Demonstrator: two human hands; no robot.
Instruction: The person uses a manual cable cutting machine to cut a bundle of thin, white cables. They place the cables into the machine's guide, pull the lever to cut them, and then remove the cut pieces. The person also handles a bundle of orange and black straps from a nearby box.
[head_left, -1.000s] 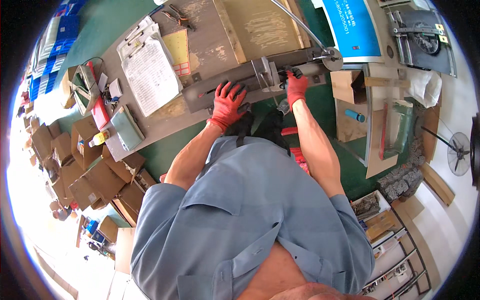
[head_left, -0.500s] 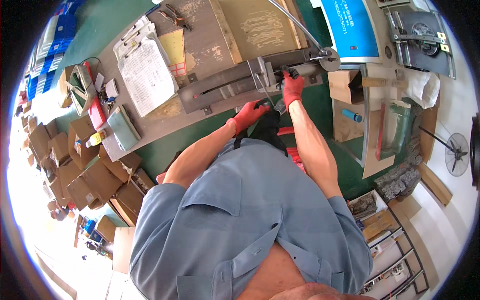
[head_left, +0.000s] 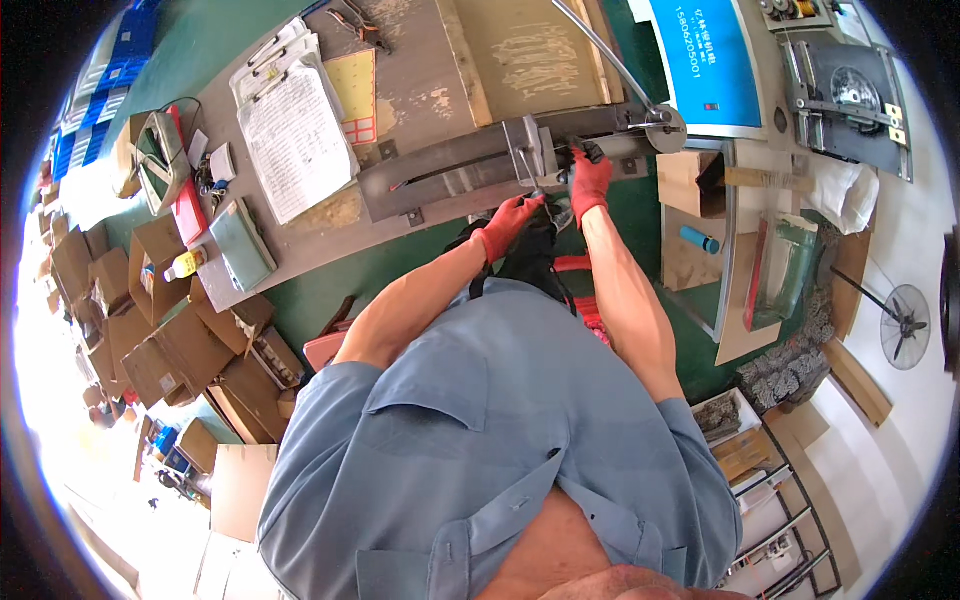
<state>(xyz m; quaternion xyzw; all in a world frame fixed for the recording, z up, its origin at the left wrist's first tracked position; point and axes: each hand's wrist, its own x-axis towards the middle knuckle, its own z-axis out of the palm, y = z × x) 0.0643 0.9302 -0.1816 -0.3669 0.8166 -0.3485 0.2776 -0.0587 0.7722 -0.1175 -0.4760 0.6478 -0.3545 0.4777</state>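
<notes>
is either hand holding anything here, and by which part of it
The left hand appears to pinch the thin metal lever by its lower end. The right hand is beside the metal block; whether it holds anything cannot be told.

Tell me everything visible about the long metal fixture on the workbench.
The long metal fixture is a flat grey bed, steel-looking, with a dark lengthwise slot and an upright bracket with a lever. It lies along the near edge of the workbench. The red-gloved left hand is at the lever's lower end, the right hand beside the bracket; contact is unclear.
</notes>
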